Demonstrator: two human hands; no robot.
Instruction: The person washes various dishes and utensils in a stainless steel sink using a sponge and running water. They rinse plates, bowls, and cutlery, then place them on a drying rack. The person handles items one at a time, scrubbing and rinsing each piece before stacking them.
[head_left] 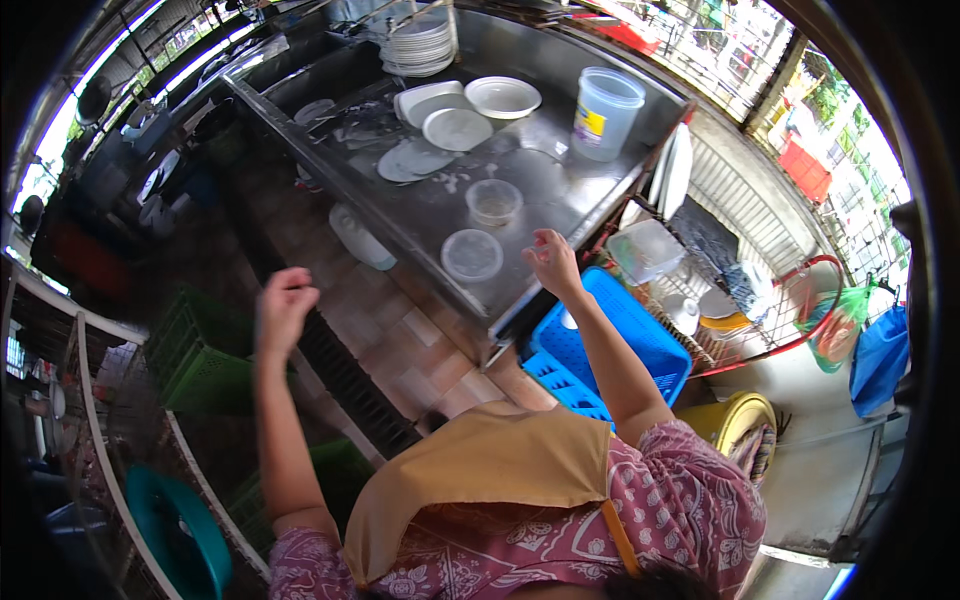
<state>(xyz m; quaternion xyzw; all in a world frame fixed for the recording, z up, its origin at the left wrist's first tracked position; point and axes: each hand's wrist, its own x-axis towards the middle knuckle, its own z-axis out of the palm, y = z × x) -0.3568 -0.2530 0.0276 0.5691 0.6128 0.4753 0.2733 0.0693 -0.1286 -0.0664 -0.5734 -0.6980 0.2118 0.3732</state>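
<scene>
My right hand (552, 262) hangs over the near right corner of a steel sink counter (540, 215), fingers loosely bent and apart, with nothing seen in them. Closest to it are a clear round plastic tub (472, 256) and a second clear tub (494, 203) just behind. My left hand (287, 308) is raised over the tiled floor, away from the counter. Its fingers are loosely curled and slightly blurred, and nothing shows in them. Farther back on the counter lie a flat white plate (457, 130), a white oval dish (503, 97) and a translucent bucket (607, 115).
A blue plastic basket (640, 345) stands below the counter's right end, beside a wire rack (735, 345) of dishes. Stacked white plates (418, 45) stand at the back. To my left are a green crate (205, 350) and a teal basin (180, 535). A drain grate (350, 375) crosses the floor.
</scene>
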